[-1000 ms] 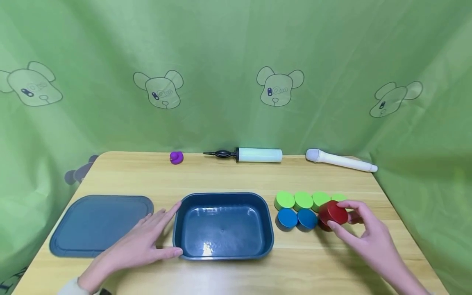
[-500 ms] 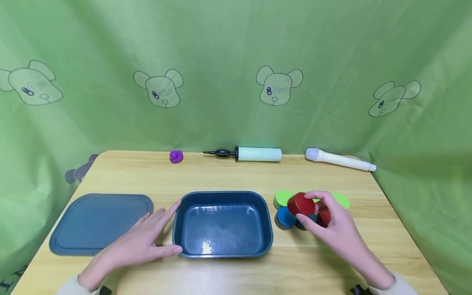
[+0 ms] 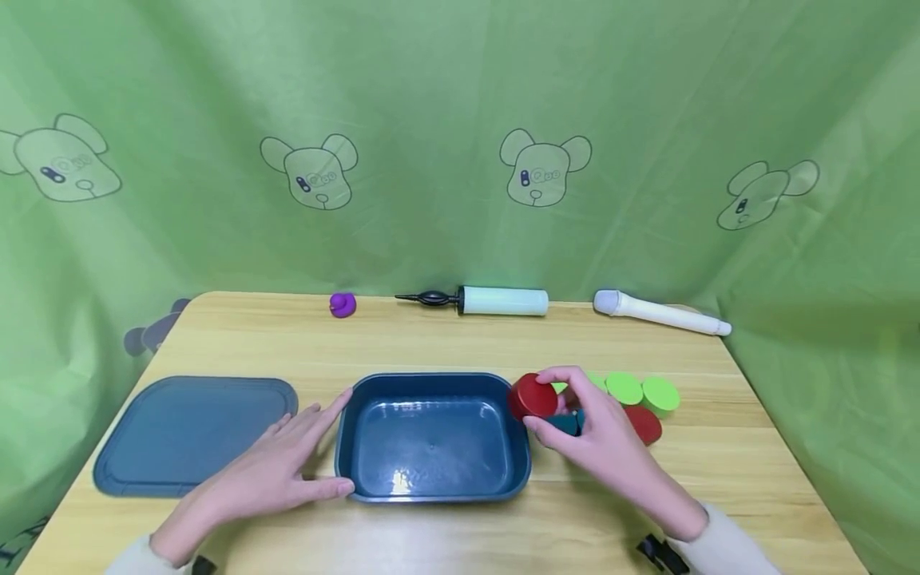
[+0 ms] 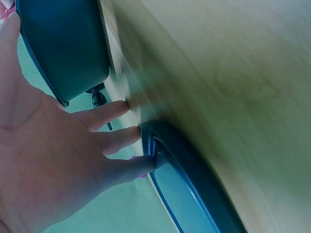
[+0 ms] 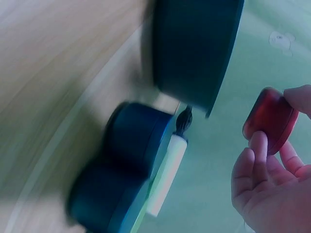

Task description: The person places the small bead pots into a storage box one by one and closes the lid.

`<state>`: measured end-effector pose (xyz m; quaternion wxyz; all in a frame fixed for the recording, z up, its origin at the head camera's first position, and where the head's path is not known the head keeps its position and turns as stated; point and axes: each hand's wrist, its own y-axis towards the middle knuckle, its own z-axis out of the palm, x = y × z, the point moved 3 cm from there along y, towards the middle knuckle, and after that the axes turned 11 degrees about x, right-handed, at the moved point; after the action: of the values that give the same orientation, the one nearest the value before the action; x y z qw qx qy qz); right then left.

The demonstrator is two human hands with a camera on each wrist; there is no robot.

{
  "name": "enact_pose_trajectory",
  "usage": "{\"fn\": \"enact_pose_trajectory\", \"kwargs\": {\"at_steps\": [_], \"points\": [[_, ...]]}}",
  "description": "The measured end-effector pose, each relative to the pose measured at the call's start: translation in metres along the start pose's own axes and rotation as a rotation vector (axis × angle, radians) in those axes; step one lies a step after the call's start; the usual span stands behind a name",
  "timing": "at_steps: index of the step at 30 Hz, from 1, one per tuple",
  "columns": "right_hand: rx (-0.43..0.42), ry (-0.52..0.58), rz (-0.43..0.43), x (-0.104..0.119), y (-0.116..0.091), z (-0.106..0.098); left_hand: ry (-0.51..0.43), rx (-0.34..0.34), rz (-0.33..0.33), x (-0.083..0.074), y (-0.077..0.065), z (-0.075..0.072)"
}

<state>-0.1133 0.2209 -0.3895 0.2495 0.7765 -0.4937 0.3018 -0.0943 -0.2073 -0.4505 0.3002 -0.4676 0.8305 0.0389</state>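
Observation:
My right hand [image 3: 600, 431] pinches a short, shiny red cylinder [image 3: 533, 391] between thumb and fingers, tilted at the right rim of a dark blue rectangular box [image 3: 433, 500]. The right wrist view shows this red cylinder [image 5: 269, 119] in the fingertips, above two blue cylinders [image 5: 136, 133]. My left hand [image 3: 276, 459] lies spread at the box's left side, its index finger and thumb touching the rim. In the left wrist view, other fingers of the left hand [image 4: 58, 150] reach over the edge of a flat blue lid [image 4: 204, 189].
Right of the box stand several green cylinders [image 3: 660, 394] and another red cylinder [image 3: 645, 425]; the blue ones are partly hidden by my right hand. Along the table's back edge lie a purple duck [image 3: 343, 305], a hand pump [image 3: 503, 301] and a white microphone [image 3: 664, 313]. Green cloth [image 3: 431, 200] encloses the table.
My right hand has lifted the red cylinder from the group and carried it left to the box's right rim, uncovering another red cylinder. My left hand has stayed in place.

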Motion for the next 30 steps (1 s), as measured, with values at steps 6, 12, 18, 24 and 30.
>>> {"fn": "enact_pose_trajectory", "kwargs": {"at_steps": [6, 12, 18, 24, 30], "points": [[0.065, 0.039, -0.015, 0.013, 0.016, 0.023, 0.005, -0.011, 0.003, 0.001, -0.001, 0.000], [0.098, 0.072, -0.010, 0.030, 0.028, 0.046, 0.004, -0.018, 0.003, 0.002, -0.001, 0.001], [0.158, 0.041, -0.027, 0.040, 0.040, 0.064, 0.021, -0.031, 0.014, 0.002, -0.001, 0.002], [0.230, 0.017, -0.018, 0.046, 0.049, 0.079, 0.009, -0.009, 0.007, 0.002, 0.000, 0.001], [0.244, -0.025, -0.027, 0.052, 0.058, 0.094, -0.006, 0.003, -0.004, 0.002, 0.000, 0.000]]}}
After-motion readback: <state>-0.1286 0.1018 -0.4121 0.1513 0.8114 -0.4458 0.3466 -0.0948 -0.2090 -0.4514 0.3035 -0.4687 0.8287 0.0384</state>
